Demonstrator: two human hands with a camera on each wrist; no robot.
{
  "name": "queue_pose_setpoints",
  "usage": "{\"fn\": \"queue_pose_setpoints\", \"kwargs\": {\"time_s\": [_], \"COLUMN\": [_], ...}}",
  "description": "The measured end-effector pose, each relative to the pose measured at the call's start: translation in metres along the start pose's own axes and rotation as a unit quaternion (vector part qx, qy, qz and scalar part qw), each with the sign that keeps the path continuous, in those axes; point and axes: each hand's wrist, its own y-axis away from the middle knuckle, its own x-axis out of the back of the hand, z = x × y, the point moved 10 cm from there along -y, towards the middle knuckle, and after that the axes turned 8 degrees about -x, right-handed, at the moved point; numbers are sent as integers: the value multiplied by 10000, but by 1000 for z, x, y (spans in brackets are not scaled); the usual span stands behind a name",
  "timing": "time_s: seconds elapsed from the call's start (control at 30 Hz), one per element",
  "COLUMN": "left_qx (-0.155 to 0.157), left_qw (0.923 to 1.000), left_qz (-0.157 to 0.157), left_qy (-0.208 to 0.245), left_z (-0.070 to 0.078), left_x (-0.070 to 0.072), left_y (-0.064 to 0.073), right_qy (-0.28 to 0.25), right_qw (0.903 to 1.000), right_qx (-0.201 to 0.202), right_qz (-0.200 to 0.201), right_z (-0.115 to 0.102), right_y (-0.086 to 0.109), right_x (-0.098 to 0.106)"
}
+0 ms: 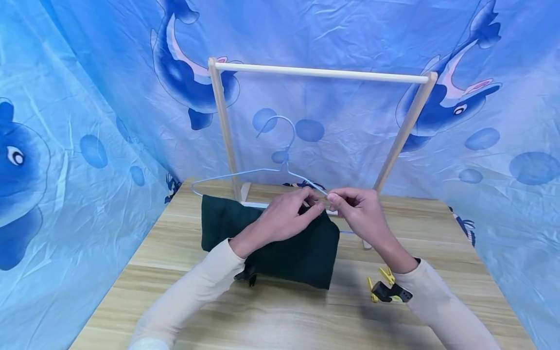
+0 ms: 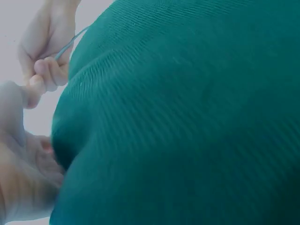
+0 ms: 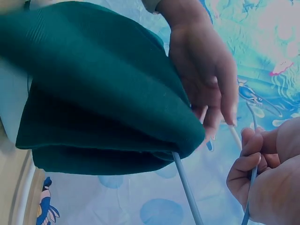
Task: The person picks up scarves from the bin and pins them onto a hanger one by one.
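A light blue wire hanger [image 1: 258,171] stands with its hook up, and a dark green cloth [image 1: 284,257] hangs folded over its lower bar. My right hand [image 1: 360,214] pinches the hanger's right shoulder between thumb and curled fingers; the right wrist view shows that hand [image 3: 269,168] wrapped around the wire. Just left of it, my left hand [image 1: 284,216] holds the upper edge of the cloth, thumb and fingers bent at the fabric. In the left wrist view the green cloth [image 2: 178,108] fills most of the frame, partly hiding the left fingers.
Behind the hands stands a rack with a white top rod [image 1: 319,73] and wooden legs. Yellow clips [image 1: 387,275] lie on the wooden table [image 1: 280,321] beside the right wrist. A blue dolphin-print curtain [image 1: 358,29] surrounds the table.
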Motion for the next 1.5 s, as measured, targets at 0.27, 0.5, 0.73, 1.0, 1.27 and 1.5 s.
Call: {"fn": "queue_pose_setpoints", "kwargs": {"time_s": [0.27, 0.5, 0.73, 1.0, 1.27, 1.5], "left_qx": [-1053, -1348, -1306, -1259, -1216, -505], "left_qw": [9834, 9843, 9842, 9852, 9780, 9779], "left_qz": [-427, 1048, 1112, -219, 226, 920], "left_qy": [-1416, -442, 435, -1145, -1680, -1811], "left_z": [15, 18, 17, 15, 12, 4], "left_x": [-5, 15, 18, -12, 0, 22], "left_y": [14, 21, 19, 18, 19, 20], "right_qy": [-18, 34, -134, -181, -86, -54], "right_qw": [10000, 10000, 9998, 9998, 9998, 9996], "right_qx": [13, -16, 89, 24, 21, 97], "right_qz": [46, -13, -105, -84, -204, -263], "right_z": [-2, 0, -5, -8, -8, -9], "right_y": [-1, 0, 0, -3, -3, 0], "right_x": [3, -1, -7, -2, -3, -5]}}
